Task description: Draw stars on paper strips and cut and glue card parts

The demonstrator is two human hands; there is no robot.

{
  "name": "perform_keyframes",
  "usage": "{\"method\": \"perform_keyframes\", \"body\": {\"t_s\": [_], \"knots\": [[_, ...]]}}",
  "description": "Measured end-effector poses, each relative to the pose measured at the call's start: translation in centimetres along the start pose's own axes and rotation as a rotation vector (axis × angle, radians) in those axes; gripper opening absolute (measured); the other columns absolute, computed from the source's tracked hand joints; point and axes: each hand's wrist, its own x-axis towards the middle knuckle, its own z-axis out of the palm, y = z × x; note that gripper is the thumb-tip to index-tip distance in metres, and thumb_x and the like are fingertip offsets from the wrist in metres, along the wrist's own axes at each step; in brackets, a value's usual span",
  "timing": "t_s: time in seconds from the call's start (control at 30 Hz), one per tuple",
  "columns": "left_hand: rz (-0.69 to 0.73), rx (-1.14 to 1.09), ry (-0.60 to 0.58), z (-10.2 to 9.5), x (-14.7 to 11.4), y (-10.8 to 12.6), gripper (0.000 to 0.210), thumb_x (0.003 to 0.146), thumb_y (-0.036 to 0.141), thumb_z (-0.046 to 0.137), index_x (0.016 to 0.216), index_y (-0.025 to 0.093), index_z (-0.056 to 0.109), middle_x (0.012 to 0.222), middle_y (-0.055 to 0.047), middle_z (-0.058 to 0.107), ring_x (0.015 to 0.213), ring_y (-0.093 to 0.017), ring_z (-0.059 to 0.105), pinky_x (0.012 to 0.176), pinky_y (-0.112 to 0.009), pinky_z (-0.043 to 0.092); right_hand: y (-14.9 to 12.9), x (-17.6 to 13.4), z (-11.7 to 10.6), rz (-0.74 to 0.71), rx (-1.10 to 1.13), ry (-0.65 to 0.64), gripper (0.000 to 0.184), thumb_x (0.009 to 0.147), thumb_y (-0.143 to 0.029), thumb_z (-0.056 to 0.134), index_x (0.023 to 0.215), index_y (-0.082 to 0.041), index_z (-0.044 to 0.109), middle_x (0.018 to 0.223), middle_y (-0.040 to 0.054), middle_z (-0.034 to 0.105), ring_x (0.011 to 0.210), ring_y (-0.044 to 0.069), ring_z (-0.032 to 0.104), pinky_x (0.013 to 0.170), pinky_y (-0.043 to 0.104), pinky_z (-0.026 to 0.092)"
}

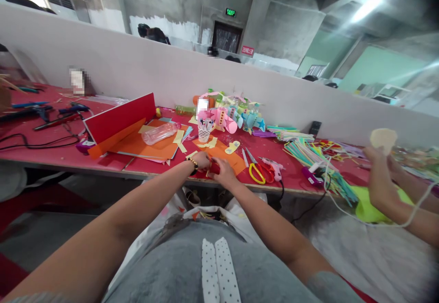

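Note:
My left hand (202,160), with a beaded bracelet at the wrist, is closed at the table's front edge. My right hand (224,173) curls in from the other side. Between their fingers is a small red piece (214,167), mostly covered, its exact kind unclear. Beneath and behind the hands lies orange paper (236,160) with cut cream strips (210,143) and a cream cutout with stars (232,147). To the right are yellow-handled scissors (256,174), red-handled scissors (268,173) and a pink glue gun (277,167).
A patterned cup of pens (204,134) stands behind the hands, near pink and blue paper-covered bottle crafts (224,119). Left are a clear plastic bottle (161,134) and an upright red board (120,118). Colored strips (305,152) lie right, beside another person's hands (379,154) holding a cream piece (383,140).

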Motion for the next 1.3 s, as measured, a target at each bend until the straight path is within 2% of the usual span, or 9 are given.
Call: {"method": "perform_keyframes", "body": {"t_s": [0.17, 0.3, 0.5, 0.63, 0.8, 0.9, 1.03, 1.17, 1.3], "knots": [[0.026, -0.093, -0.027, 0.2, -0.5, 0.2, 0.025, 0.066, 0.01, 0.07, 0.088, 0.015, 0.061, 0.052, 0.003, 0.057, 0.053, -0.013, 0.061, 0.052, -0.02, 0.051, 0.8, 0.4, -0.6, 0.116, 0.178, 0.032, 0.055, 0.07, -0.023, 0.072, 0.122, -0.02, 0.056, 0.12, 0.0106, 0.062, 0.112, 0.023, 0.056, 0.098, 0.04, 0.043], [0.094, -0.152, -0.033, 0.5, -1.3, 0.2, 0.031, 0.068, 0.009, 0.069, 0.094, 0.016, 0.056, 0.053, 0.006, 0.055, 0.053, -0.012, 0.06, 0.053, -0.02, 0.051, 1.6, 1.6, -1.4, 0.249, 0.326, 0.013, 0.035, 0.076, -0.022, 0.065, 0.11, -0.015, 0.061, 0.1, 0.0099, 0.069, 0.092, 0.019, 0.066, 0.083, 0.034, 0.051], [0.198, -0.138, -0.02, 0.8, -2.0, -0.1, 0.029, 0.067, 0.006, 0.068, 0.09, 0.016, 0.054, 0.054, 0.007, 0.053, 0.049, -0.01, 0.056, 0.049, -0.02, 0.049, 1.4, 2.5, -1.9, 0.358, 0.438, -0.074, 0.019, 0.068, -0.024, 0.073, 0.084, -0.014, 0.068, 0.063, 0.0001, 0.065, 0.058, 0.013, 0.061, 0.056, 0.024, 0.049], [0.251, -0.066, 0.033, 1.0, -1.6, -1.0, 0.026, 0.067, 0.011, 0.07, 0.088, 0.016, 0.055, 0.055, 0.006, 0.054, 0.05, -0.011, 0.057, 0.05, -0.021, 0.047, 1.0, 2.9, -1.8, 0.39, 0.446, -0.115, 0.014, 0.065, -0.02, 0.073, 0.077, -0.014, 0.068, 0.056, -0.0022, 0.061, 0.051, 0.012, 0.057, 0.051, 0.023, 0.046], [0.396, 0.094, 0.167, 1.1, -1.6, -2.1, 0.021, 0.064, 0.017, 0.073, 0.082, 0.016, 0.061, 0.067, 0.001, 0.062, 0.065, -0.016, 0.06, 0.06, -0.024, 0.046, 0.7, 3.8, -1.8, 0.385, 0.405, -0.168, 0.01, 0.064, -0.009, 0.068, 0.072, -0.014, 0.067, 0.054, -0.0016, 0.061, 0.049, 0.011, 0.054, 0.051, 0.024, 0.046], [0.537, 0.186, 0.218, 1.1, -2.3, -2.7, 0.012, 0.072, 0.018, 0.066, 0.084, 0.017, 0.066, 0.078, -0.003, 0.066, 0.077, -0.018, 0.061, 0.072, -0.026, 0.046, 0.8, 4.5, -1.7, 0.368, 0.364, -0.212, 0.009, 0.064, -0.008, 0.067, 0.07, -0.015, 0.066, 0.053, -0.0021, 0.061, 0.048, 0.01, 0.053, 0.052, 0.023, 0.046], [0.752, 0.269, 0.184, 1.0, -3.4, -4.0, 0.021, 0.082, 0.014, 0.054, 0.09, 0.02, 0.072, 0.104, -0.005, 0.067, 0.101, -0.019, 0.057, 0.092, -0.028, 0.042, 1.2, 5.5, -1.6, 0.356, 0.291, -0.3, 0.009, 0.064, -0.009, 0.068, 0.071, -0.013, 0.067, 0.052, -0.0021, 0.061, 0.047, 0.01, 0.054, 0.05, 0.022, 0.045], [0.921, 0.372, 0.177, 0.6, -3.7, -5.4, 0.03, 0.085, 0.011, 0.049, 0.099, 0.022, 0.073, 0.112, -0.006, 0.065, 0.105, -0.02, 0.053, 0.094, -0.03, 0.042, 1.3, 6.6, -1.4, 0.348, 0.178, -0.42, 0.005, 0.069, -0.011, 0.07, 0.073, -0.013, 0.068, 0.054, -0.0008, 0.062, 0.049, 0.011, 0.056, 0.051, 0.023, 0.046], [1.03, 0.468, 0.213, 0.4, -3.3, -6.1, 0.031, 0.089, 0.014, 0.046, 0.105, 0.021, 0.071, 0.115, -0.008, 0.064, 0.105, -0.02, 0.054, 0.093, -0.03, 0.044, 0.7, 8.1, -1.0, 0.335, 0.022, -0.529, 0.017, 0.085, -0.027, 0.065, 0.095, -0.013, 0.066, 0.091, 0.0056, 0.068, 0.076, 0.016, 0.064, 0.068, 0.03, 0.054]]}}
